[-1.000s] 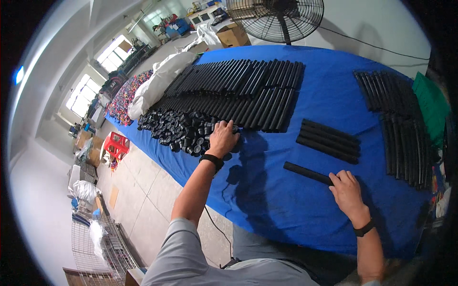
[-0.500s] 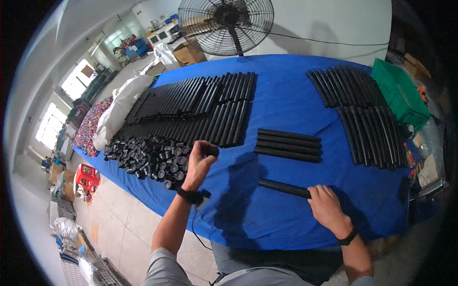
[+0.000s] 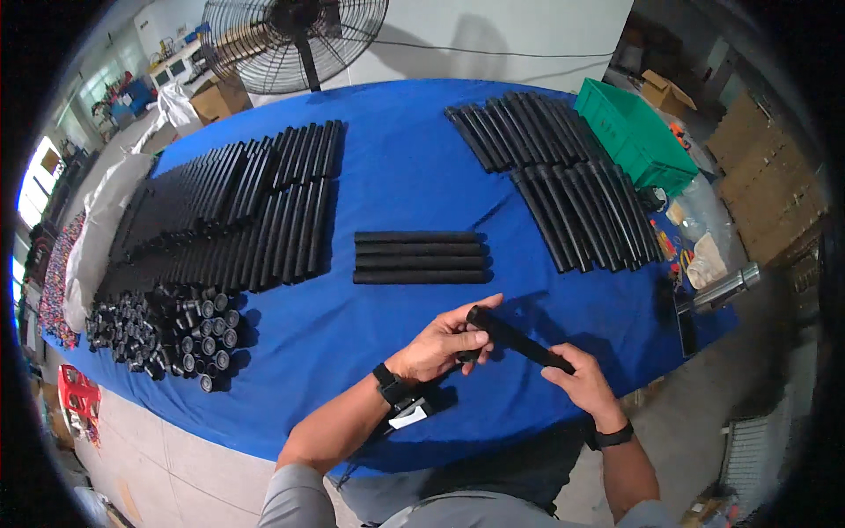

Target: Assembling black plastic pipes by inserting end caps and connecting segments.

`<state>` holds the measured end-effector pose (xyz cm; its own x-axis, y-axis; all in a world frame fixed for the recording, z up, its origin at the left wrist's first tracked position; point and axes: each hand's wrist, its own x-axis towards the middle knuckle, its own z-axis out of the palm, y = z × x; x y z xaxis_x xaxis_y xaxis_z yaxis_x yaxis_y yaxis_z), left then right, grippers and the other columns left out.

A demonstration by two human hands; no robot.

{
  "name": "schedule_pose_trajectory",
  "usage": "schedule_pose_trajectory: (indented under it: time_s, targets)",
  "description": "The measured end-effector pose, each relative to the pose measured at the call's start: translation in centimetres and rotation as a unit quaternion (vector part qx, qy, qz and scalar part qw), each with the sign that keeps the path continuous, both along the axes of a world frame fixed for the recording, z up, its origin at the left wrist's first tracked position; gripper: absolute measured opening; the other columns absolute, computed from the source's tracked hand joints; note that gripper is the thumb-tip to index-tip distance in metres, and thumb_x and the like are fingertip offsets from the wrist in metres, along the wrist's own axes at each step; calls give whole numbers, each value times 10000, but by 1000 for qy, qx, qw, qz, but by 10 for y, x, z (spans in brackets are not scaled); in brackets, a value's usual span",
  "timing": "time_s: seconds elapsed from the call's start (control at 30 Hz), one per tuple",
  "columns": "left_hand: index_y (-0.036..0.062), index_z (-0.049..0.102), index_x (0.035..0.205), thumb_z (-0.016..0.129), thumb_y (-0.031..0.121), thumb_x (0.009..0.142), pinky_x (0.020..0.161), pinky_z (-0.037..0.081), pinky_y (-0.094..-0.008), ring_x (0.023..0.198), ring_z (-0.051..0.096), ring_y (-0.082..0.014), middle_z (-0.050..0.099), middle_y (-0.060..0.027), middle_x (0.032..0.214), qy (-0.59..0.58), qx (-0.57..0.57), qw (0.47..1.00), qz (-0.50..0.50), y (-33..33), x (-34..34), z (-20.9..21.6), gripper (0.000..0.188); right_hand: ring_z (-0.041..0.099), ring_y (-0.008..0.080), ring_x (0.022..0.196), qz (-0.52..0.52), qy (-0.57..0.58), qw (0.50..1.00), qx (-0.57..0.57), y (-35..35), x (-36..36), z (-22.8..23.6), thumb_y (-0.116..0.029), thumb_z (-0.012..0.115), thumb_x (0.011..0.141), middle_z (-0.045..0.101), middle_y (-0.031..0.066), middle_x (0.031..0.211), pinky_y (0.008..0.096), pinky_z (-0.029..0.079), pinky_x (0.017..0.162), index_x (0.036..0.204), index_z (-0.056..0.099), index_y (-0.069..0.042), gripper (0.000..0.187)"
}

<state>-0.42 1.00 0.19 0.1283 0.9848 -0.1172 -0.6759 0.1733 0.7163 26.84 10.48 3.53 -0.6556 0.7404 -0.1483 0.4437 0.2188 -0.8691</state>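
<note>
My right hand grips one end of a black tube, which is held tilted above the blue cloth. The tube's other end rests at my left hand, against the thumb and forefinger. Tucked in the curled lower fingers of that hand is a small black cap, partly hidden. A short row of black tubes lies side by side just beyond my hands. To the left, a heap of loose black caps sits on the cloth.
A blue cloth covers the table. Many black tubes are stacked at left, and darker tubes lie in two rows at right. A green crate stands at the far right, near a metal clamp-like fixture. A large fan stands behind.
My view has turned right. My left hand has come from the cap heap to the tube with a cap. My right hand has lifted the tube off the cloth.
</note>
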Motion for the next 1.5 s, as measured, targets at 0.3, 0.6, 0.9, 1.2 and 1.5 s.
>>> schedule_pose_trajectory:
  time_s: [0.3, 0.6, 0.9, 1.2, 1.5]
  targets:
    - [33, 614, 1251, 752, 73, 815, 549, 516, -265, 664, 635, -142, 657, -75, 804, -69, 102, 988, -94, -11, -3, -7, 459, 617, 273, 899, 22, -54, 984, 169, -32, -36, 1, -107, 835, 721, 615, 145, 996, 351, 483, 819, 1026, 546, -11, 431]
    - [9, 628, 1237, 760, 37, 792, 547, 477, -249, 614, 594, -108, 614, -16, 758, -100, 122, 981, -114, -9, -3, -3, 465, 584, 173, 896, 110, -15, 993, -24, -13, -30, 16, -145, 765, 778, 612, 59, 958, 304, 457, 835, 1031, 587, -9, 338]
    - [5, 627, 1236, 759, 40, 795, 547, 476, -254, 615, 597, -112, 625, -28, 771, -110, 123, 979, -118, -9, -5, -4, 462, 581, 167, 922, 123, -36, 976, -176, -4, -26, 17, -255, 776, 783, 615, 56, 959, 297, 449, 852, 1101, 583, -14, 443]
    - [14, 640, 1226, 759, -5, 771, 552, 491, -245, 627, 607, -109, 646, -50, 791, -105, 131, 977, -130, -11, -1, -6, 471, 644, 191, 923, 88, -48, 992, 74, -9, -41, 14, -125, 743, 788, 654, 91, 965, 336, 491, 853, 1059, 594, -22, 326]
    - [-2, 616, 1252, 765, 21, 773, 561, 489, -247, 628, 601, -108, 647, -55, 788, -111, 131, 976, -133, -10, -1, -5, 502, 622, 226, 995, 83, -15, 988, 130, -12, -50, 15, -133, 739, 781, 633, 124, 1053, 332, 483, 868, 1083, 593, 3, 361]
